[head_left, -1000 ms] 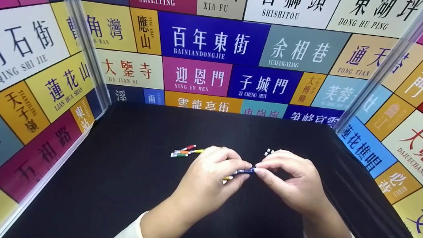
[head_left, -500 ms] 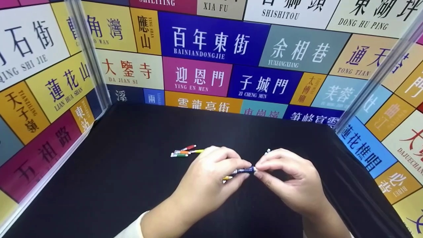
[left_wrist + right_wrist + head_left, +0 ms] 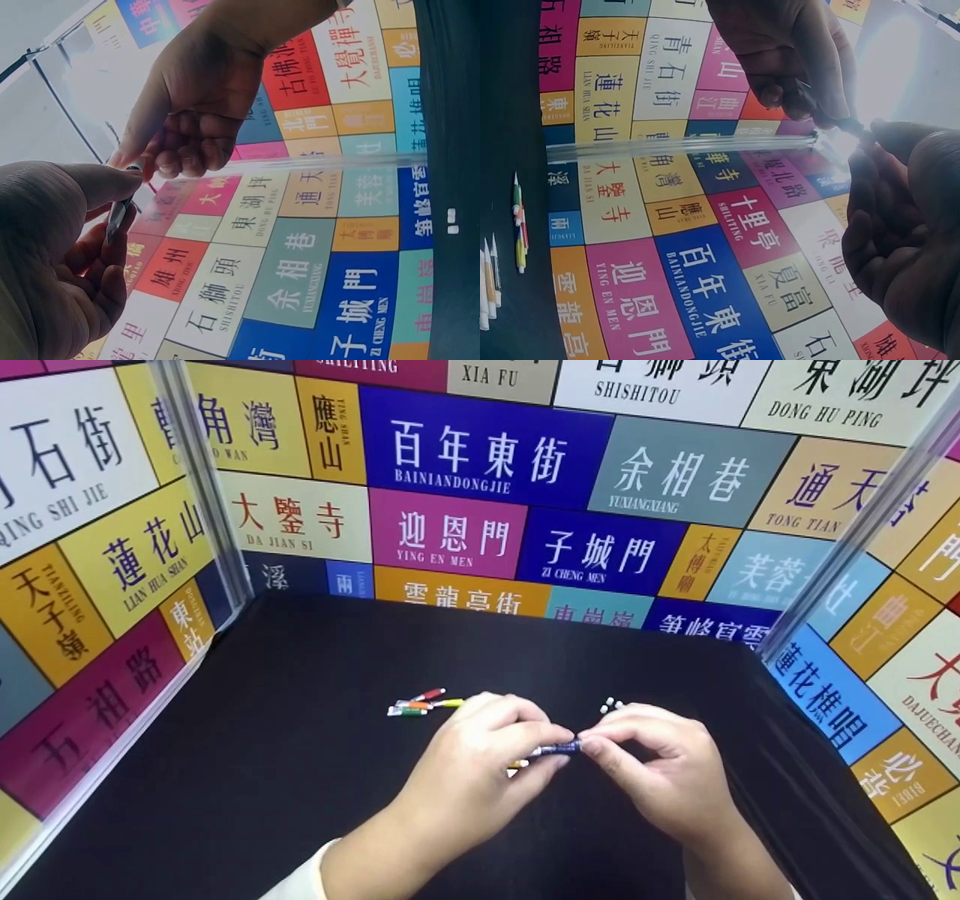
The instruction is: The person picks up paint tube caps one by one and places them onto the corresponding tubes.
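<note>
In the head view my left hand (image 3: 480, 765) pinches a small dark blue pen (image 3: 561, 748) between thumb and forefinger. White lettering runs along its barrel. The fingertips of my right hand (image 3: 664, 772) pinch the pen's right end and cover it. The left wrist view shows the pen's tapered point (image 3: 118, 217) angled down below my left thumb. Just under the left hand, the end of a yellow-orange pen (image 3: 517, 765) shows; the hand hides the rest. Beyond the right knuckles lie several small white pieces (image 3: 611, 704), partly hidden by that hand.
Left of the hands, a red pen (image 3: 433, 694), an orange pen (image 3: 418, 706), a green pen (image 3: 411, 712) and a yellow pen (image 3: 450, 703) lie on the black cloth (image 3: 300, 780). More pointed pens (image 3: 490, 281) show in the right wrist view. Printed panels (image 3: 487, 457) wall the table.
My right fingertips shift slightly at the pen's end, lifting and then lowering, and the lettering on the barrel turns. The white pieces get more covered, then show again. My left hand stays nearly still.
</note>
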### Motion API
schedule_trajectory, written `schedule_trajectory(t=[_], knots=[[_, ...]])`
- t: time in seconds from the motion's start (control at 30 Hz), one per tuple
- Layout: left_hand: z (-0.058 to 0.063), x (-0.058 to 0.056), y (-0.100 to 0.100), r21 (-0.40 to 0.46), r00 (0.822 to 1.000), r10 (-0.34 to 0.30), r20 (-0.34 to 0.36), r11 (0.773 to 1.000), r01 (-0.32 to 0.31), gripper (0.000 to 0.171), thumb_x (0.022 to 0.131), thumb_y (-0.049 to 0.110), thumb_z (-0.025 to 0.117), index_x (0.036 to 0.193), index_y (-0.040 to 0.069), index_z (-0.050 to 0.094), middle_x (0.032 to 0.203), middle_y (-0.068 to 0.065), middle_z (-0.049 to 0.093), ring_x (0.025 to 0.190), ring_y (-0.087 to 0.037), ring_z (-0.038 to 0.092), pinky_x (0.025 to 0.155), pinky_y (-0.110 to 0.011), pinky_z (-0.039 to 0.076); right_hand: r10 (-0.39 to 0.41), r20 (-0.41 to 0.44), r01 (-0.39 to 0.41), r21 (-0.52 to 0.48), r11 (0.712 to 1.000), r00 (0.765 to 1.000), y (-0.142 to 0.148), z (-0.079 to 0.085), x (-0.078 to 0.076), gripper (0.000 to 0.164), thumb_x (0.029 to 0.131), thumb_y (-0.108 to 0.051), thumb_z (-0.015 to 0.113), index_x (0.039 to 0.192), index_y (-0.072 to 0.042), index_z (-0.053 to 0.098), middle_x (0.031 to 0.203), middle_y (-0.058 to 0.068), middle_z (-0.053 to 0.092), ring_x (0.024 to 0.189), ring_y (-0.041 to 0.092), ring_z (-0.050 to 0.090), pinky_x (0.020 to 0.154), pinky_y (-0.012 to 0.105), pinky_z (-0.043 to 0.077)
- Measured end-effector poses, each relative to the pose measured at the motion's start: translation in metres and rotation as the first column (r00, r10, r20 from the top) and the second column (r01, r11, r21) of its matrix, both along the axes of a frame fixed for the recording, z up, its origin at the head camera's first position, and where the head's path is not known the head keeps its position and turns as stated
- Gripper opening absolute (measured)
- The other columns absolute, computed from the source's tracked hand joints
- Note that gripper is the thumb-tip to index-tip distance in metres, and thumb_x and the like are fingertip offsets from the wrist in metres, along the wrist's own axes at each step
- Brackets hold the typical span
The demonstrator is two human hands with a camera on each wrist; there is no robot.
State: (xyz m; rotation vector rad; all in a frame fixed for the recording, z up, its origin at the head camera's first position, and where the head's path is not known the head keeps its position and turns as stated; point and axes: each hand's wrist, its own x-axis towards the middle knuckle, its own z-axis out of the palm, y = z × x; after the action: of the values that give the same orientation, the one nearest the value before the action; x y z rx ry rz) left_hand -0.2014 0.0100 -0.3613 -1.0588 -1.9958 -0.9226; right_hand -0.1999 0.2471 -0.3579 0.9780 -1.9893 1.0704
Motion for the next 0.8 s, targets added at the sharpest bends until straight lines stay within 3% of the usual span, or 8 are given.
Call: schedule_trajectory(t=[0.23,0.4,0.53,0.8], knots=[[-0.001,0.000,0.001,0.009,1.000,-0.007,-0.009,1.000,0.007,0.015,0.094,0.025,0.085,0.109,0.022,0.084,0.101,0.007,0.077,0.096,-0.012,0.068,0.088,-0.025,0.054,0.008,0.023,-0.008,0.002,1.000,1.000,0.001,0.000,-0.001,0.034,0.079,0.017,0.079,0.092,-0.014,0.083,0.087,0.003,0.079,0.083,0.010,0.072,0.092,0.018,0.057],[-0.001,-0.001,0.000,0.000,1.000,0.012,-0.011,1.000,-0.012,0.017,0.094,0.027,0.085,0.110,0.022,0.083,0.103,0.007,0.077,0.097,-0.013,0.068,0.089,-0.025,0.054,0.108,0.023,-0.106,-0.053,0.993,0.994,0.001,0.000,0.000,0.027,0.083,0.015,0.075,0.105,0.000,0.080,0.099,0.011,0.078,0.094,0.015,0.071,0.090,0.020,0.057],[0.000,-0.002,0.000,0.004,1.000,0.020,-0.013,1.000,-0.020,0.017,0.093,0.026,0.085,0.110,0.022,0.083,0.103,0.007,0.077,0.096,-0.013,0.067,0.088,-0.025,0.053,0.223,-0.033,-0.225,-0.099,0.969,0.974,-0.003,0.003,0.000,0.029,0.081,0.014,0.076,0.110,0.011,0.075,0.109,0.019,0.076,0.100,0.020,0.069,0.081,0.023,0.055],[0.001,-0.002,0.000,0.012,1.000,0.026,-0.011,1.000,-0.026,0.017,0.094,0.027,0.085,0.110,0.022,0.083,0.103,0.007,0.077,0.096,-0.013,0.068,0.088,-0.025,0.053,0.214,-0.126,-0.223,-0.068,0.972,0.969,-0.010,0.009,0.003,0.027,0.077,0.016,0.081,0.103,0.011,0.076,0.103,0.019,0.074,0.100,0.020,0.069,0.088,0.021,0.056]])
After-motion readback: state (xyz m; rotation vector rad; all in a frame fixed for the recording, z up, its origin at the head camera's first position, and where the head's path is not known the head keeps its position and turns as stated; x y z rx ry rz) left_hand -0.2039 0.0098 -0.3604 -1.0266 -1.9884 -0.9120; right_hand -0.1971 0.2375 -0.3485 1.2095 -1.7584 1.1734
